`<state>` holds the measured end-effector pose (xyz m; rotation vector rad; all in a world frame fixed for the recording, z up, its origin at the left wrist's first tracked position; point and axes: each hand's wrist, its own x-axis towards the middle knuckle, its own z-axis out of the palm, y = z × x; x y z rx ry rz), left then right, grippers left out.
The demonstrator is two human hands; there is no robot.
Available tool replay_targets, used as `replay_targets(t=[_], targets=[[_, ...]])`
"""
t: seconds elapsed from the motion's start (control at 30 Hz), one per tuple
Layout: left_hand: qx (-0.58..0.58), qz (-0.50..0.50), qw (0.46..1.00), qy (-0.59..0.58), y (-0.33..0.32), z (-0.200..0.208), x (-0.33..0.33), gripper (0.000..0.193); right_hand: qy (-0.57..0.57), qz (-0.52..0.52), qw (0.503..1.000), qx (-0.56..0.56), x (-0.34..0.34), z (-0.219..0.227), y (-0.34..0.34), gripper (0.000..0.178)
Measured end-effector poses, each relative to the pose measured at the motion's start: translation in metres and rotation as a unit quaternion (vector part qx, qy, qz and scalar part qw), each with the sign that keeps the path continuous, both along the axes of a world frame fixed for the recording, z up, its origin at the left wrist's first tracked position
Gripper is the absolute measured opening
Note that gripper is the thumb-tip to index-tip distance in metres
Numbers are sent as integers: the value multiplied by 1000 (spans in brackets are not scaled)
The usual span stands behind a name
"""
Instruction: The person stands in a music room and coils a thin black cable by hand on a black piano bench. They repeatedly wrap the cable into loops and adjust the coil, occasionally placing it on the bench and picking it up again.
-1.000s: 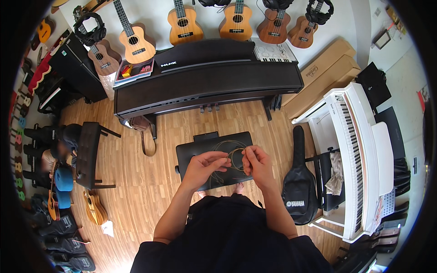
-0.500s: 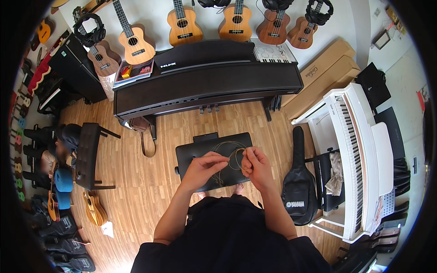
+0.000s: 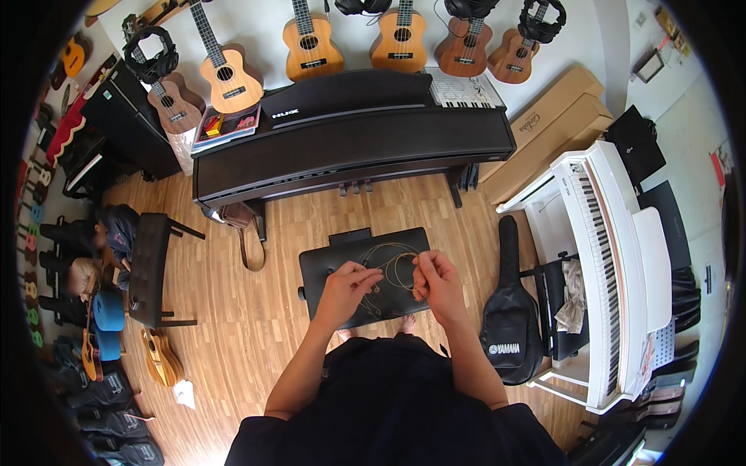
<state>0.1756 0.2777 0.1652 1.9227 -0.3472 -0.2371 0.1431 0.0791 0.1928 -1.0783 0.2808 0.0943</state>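
Thin brass-coloured guitar strings [image 3: 386, 244], wound in loose loops, are held up between my two hands over a black padded bench [image 3: 322, 264]. My left hand [image 3: 342, 295] is closed in a pinch at the left side of the loops, thumb and forefinger together on the string. On the right side, my right hand [image 3: 438, 287] has its fingers curled round the coil, with the thumb pressed against them. Some loops and loose ends hang below the left fingertips. Exactly how many strings there are I cannot tell.
A dark digital piano [image 3: 350, 144] stands ahead, with ukuleles [image 3: 313, 54] hung above it. On the right are a black guitar bag [image 3: 511, 318] and a white piano [image 3: 598, 272]. At left, people [image 3: 116, 233] sit past a dark bench [image 3: 151, 268]; a guitar [image 3: 161, 357] lies nearby.
My left hand has shifted slightly left and down, away from the right hand, so the gap between the fingertips is wider. The right hand stays nearly in place.
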Motion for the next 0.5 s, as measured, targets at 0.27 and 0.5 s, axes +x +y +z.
replay_targets(t=[0.27,0.5], targets=[[-319,59,894,308,-11,1,3,25,-12,-12,992,-128,1,-12,13,18],[-384,-32,863,327,-12,-15,-5,22,-5,-28,991,-132,3,-14,11,18]])
